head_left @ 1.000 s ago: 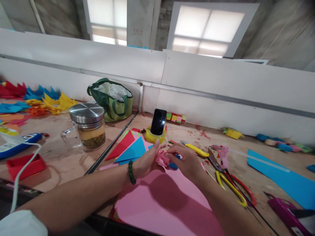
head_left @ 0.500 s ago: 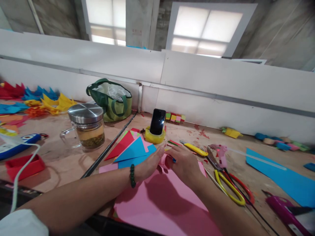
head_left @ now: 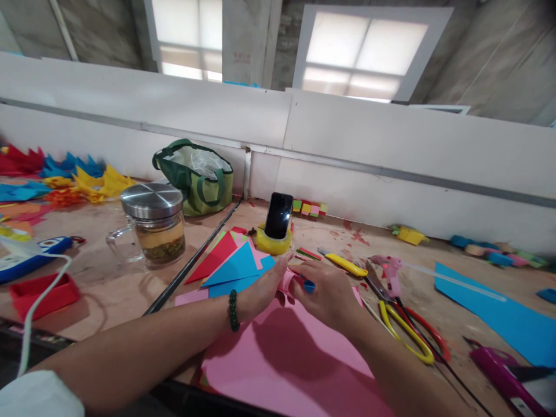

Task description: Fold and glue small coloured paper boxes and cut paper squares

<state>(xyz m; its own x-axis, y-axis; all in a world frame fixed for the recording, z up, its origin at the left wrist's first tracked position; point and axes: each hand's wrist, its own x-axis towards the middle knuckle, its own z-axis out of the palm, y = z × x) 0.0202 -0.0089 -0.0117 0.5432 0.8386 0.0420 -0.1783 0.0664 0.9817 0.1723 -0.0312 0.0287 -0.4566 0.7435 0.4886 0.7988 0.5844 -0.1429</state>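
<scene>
Centre frame, left hand (head_left: 264,292) and right hand (head_left: 328,292) hold a small pink piece (head_left: 285,282) between them, curled but seemingly unfinished; pink sheet (head_left: 286,362), lower centre, lies flat, unfolded.

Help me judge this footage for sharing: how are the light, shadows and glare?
Head view: the windows glow nearly white; head view: a dark shadow spreads over the pink paper near the left hand and right hand; head view: a small glare spot shows on the phone.
</scene>
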